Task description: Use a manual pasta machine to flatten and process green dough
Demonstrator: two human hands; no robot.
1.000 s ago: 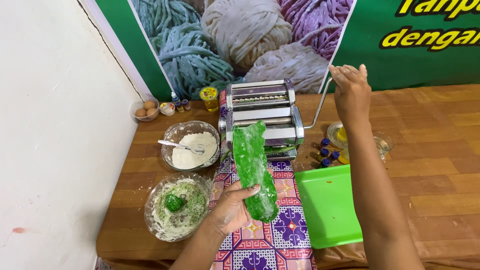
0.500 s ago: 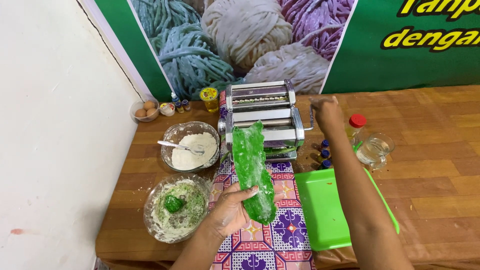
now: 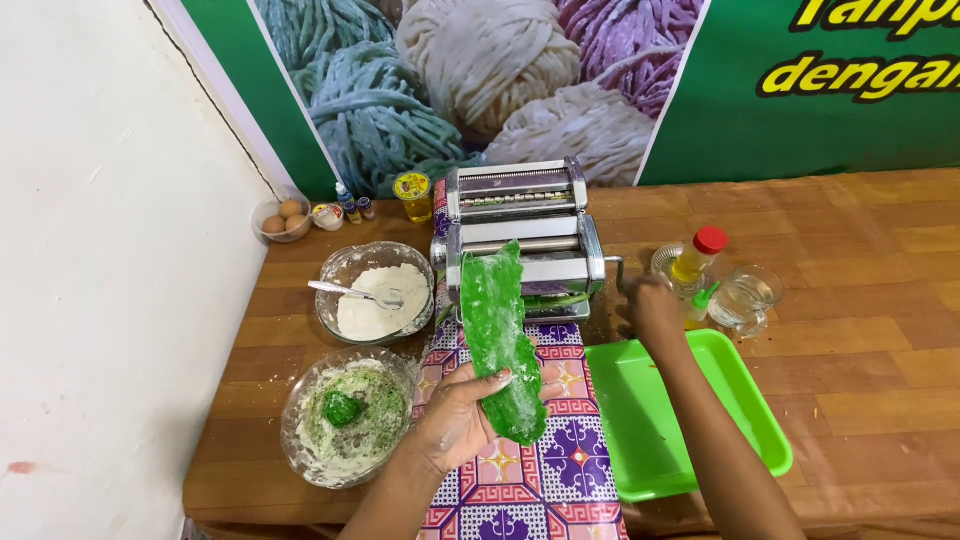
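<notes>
Head view: left hand (image 3: 462, 418), floured, palm up, cups the lower end of a green dough sheet (image 3: 500, 340), thumb pressed over the sheet's edge and fingers spread beneath it. The sheet rises from the palm to the rollers of a metal pasta machine (image 3: 525, 240), where its upper end lies against the slot; it hangs over a patterned purple cloth (image 3: 510, 480) running to the table's front edge. Right hand (image 3: 652, 305) sits at the machine's crank on its right side, fingers curled toward the handle; whether they are fully shut on it I cannot tell. Judgement on doing this well: keep the supporting palm flat and low so the sheet stays slack, not stretched, and feed it square to the rollers so it does not drift to one side or fold; crank at an even pace; the thin sheet looks soft and liable to tear if pulled. Just right of the cloth, a green tray (image 3: 740, 400) lies near the front edge. Left of the cloth, a glass bowl of flour (image 3: 375, 295) with a spoon, and nearer the front left corner a glass bowl with flour and a green dough lump (image 3: 345, 425). Behind the right hand stand an oil bottle with red cap (image 3: 697, 258) and a glass jug (image 3: 745, 298). Eggs in a small bowl (image 3: 280, 218) sit at the back left corner.
</notes>
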